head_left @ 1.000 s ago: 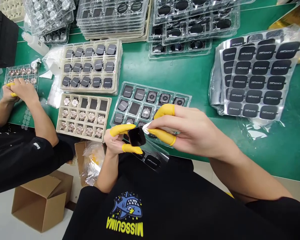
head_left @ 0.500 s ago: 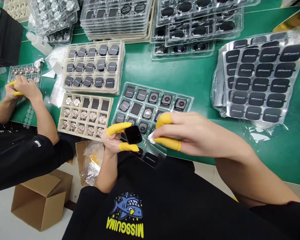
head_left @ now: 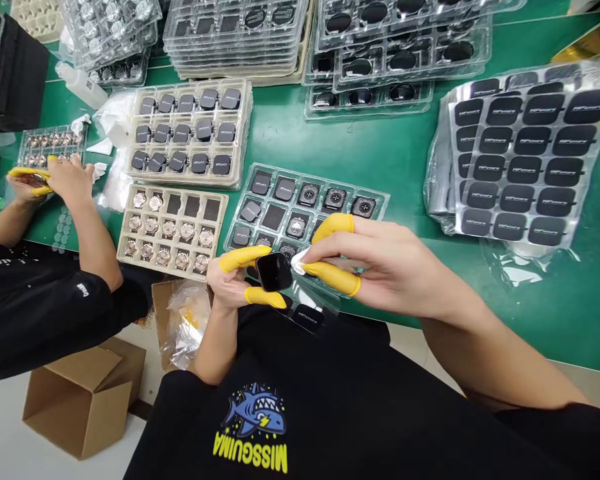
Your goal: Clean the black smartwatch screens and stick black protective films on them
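Observation:
My left hand (head_left: 237, 280), in yellow finger cots, grips a black square smartwatch (head_left: 274, 272) by its edges, with the dark screen facing up. A clear film strip with black printed labels (head_left: 307, 315) hangs below that hand; how it is held is hidden. Between thumb and fingers, my right hand (head_left: 365, 267) pinches a small white wipe (head_left: 298, 263) beside the watch's right edge. Whether the wipe touches the watch I cannot tell. Behind both hands lies a clear plastic tray (head_left: 253, 172) of watches, some face down and some under printed labels.
Left of the tray sits a beige tray of rose-gold watches (head_left: 168, 230), with a stack of labelled-watch trays (head_left: 190, 177) behind. Label sheets (head_left: 523, 170) lie at right. Clear trays (head_left: 370, 110) are piled at the back. A co-worker's hands (head_left: 55, 177) work at far left.
My right hand has brought the wipe left and slightly up, closer to the watch. The watch has shifted slightly right. The co-worker's hands have moved and now hold something round.

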Demonstrator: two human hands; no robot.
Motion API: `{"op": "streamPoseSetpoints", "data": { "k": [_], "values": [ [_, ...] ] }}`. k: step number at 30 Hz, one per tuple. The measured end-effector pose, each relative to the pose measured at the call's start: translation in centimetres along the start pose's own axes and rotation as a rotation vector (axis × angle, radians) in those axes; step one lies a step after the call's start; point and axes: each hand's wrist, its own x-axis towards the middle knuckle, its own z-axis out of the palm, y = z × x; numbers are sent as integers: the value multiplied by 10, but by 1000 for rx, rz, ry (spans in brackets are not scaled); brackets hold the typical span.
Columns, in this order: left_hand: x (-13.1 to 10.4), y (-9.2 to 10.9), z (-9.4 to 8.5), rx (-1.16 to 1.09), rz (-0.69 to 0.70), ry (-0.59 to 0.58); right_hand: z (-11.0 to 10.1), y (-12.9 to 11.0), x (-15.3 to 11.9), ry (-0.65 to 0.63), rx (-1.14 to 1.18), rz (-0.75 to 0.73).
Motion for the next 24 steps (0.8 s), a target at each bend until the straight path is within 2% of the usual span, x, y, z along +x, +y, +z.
{"op": "streamPoseSetpoints", "data": {
  "k": [9,14,19,21,24],
  "values": [
    [-6,-1,-2,91,29,-21,6,-6,3,-6,-2,17],
    [2,3,4,49,80,-49,14,-5,4,-18,-55,-45],
    [10,4,9,104,148,-52,25,-6,5,-15,-20,-92],
    [10,3,9,108,163,-44,25,-7,5,-47,-31,-107],
    [8,1,7,127,154,-40,15,-4,2,-160,-86,-106]
  ]
}}
